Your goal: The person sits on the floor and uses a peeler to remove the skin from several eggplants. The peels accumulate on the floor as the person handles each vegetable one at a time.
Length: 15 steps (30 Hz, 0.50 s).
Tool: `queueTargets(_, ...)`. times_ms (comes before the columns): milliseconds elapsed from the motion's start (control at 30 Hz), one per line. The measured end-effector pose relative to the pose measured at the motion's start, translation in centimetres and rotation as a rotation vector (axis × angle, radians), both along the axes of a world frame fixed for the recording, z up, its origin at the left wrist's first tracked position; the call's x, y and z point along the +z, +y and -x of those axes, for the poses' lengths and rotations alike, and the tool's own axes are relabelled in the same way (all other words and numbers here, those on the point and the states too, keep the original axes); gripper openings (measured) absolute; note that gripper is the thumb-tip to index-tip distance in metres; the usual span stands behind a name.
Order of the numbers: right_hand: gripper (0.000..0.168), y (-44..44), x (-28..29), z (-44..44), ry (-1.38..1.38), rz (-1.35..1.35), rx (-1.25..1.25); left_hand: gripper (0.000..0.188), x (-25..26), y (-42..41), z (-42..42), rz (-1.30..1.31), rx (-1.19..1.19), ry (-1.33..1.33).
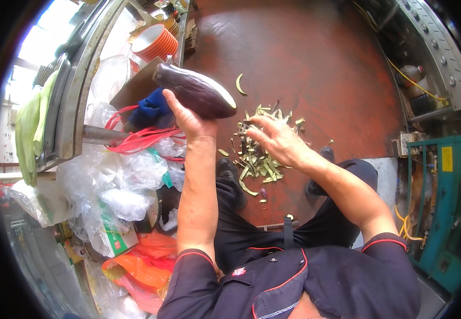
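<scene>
A large dark purple eggplant (198, 93) lies in my left hand (194, 119), held up at the upper left of centre. A pale peeled strip runs along its upper right side. My right hand (276, 137) hovers above the floor to the right of the eggplant, apart from it, fingers bent and spread. Something small and dark shows by its fingertips; against the scraps behind, I cannot tell whether it is a tool in the hand. Below, between my shoes, is a loose pile of green and dark peelings (258, 165) on the red floor. One curved peel (240, 84) lies farther off.
At left, pale green peeled vegetables (29, 131) rest at a metal table's edge (73, 107). Beneath and beside it are clear plastic bags (123, 175), red plastic straps (147, 139), orange bags (147, 263) and stacked orange-rimmed bowls (155, 42). A teal metal cabinet (441, 207) stands at right.
</scene>
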State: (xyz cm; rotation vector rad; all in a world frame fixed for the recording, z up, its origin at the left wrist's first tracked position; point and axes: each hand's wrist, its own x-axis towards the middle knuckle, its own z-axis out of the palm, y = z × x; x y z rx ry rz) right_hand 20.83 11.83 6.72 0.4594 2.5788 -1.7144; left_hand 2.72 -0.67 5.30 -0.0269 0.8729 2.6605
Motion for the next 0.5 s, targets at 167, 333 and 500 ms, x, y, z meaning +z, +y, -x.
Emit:
queueTargets(167,0.059,2.4,-1.5,1.0,0.143,0.289,-0.231,0.064,0.4,0.1,-0.2,-0.012,-0.238,0.137)
queueTargets(333,0.051,3.3,0.4,1.5,0.223,0.590,-0.276,0.038,1.3,1.2,-2.7,-0.090,-0.440,-0.027)
queueTargets(500,0.051,3.9,1.2,1.8,0.293,0.547,-0.363,0.035,0.5,2.3,-5.0,0.085,-0.640,0.053)
